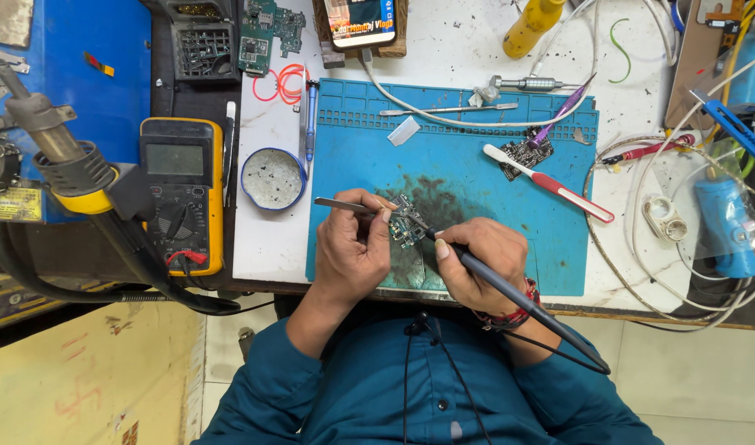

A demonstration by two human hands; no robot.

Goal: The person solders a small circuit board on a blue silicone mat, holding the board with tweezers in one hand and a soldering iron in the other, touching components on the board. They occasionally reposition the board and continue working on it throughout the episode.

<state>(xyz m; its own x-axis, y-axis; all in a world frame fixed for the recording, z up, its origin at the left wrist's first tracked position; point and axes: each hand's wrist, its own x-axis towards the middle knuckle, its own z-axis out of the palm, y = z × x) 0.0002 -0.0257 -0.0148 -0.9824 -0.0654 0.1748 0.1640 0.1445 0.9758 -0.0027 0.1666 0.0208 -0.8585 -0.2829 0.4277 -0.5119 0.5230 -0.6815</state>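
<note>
Metal tweezers [349, 204] pinched in left hand [353, 251]; right hand [480, 264] grips soldering iron [509, 292] on circuit board [406, 222]: a slip could bridge pads.

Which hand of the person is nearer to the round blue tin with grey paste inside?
Left. The left hand, holding metal tweezers, is just right of and below the round blue tin. The right hand, gripping a dark soldering iron, lies farther right, beyond the small circuit board.

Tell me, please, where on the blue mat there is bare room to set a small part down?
Bare mat lies right of the right hand, below the red-handled toothbrush. Another patch sits between the round tin and the circuit board. It is crowded around both hands and along the mat's top edge.
</note>
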